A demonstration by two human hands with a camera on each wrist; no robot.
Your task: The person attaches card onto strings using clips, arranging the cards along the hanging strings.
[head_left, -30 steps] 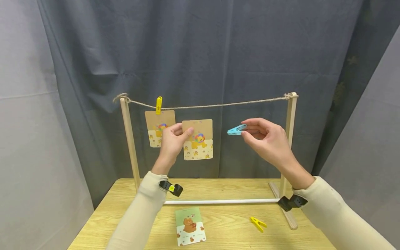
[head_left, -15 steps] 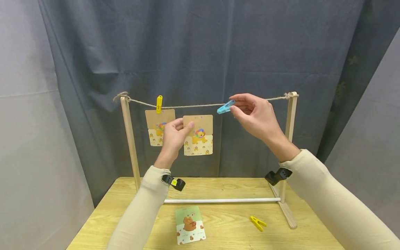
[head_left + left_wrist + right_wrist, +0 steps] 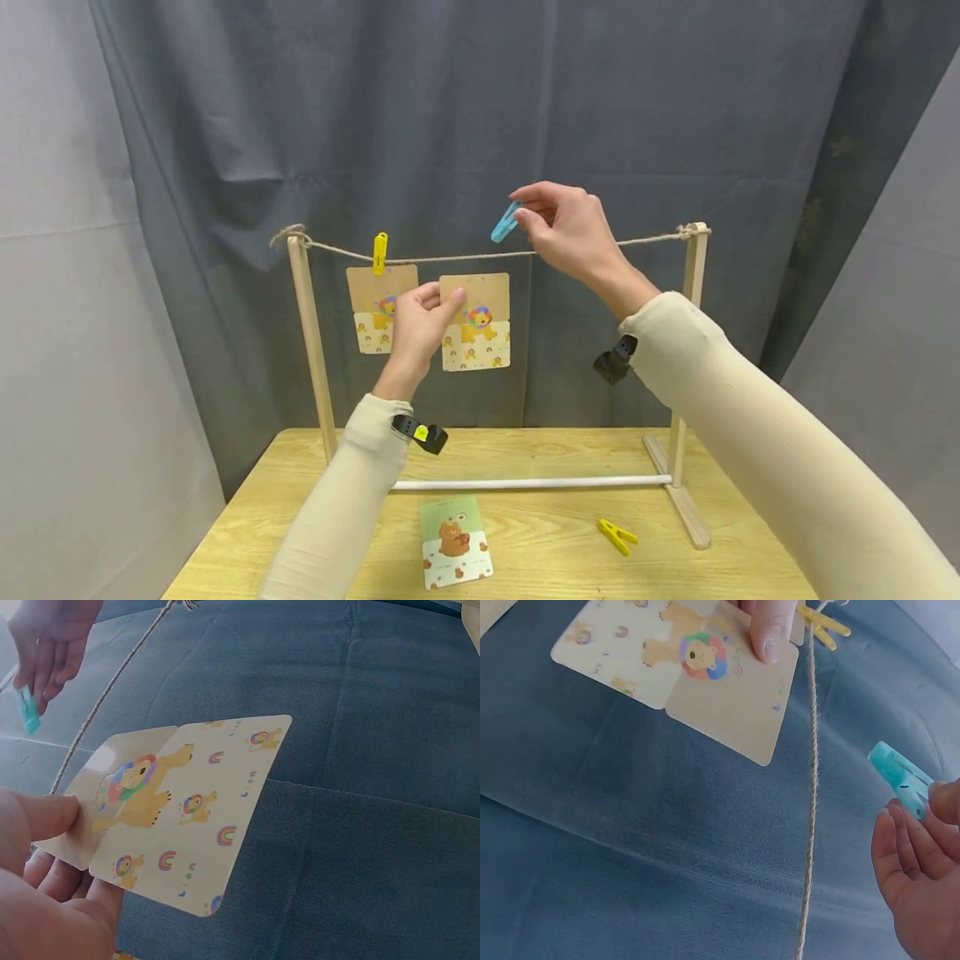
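Far left, yellow peg holds hung card at rope; next, left hand, partly in front of it, pinches lion card by its left side, thumb on the front, card upright just below rope, with bear card flat on table beneath. Rightward, blue peg is above rope, apart from lion card, pinched by thumb and fingers of right hand; loose peg, also yellow, lies on table near stand foot.
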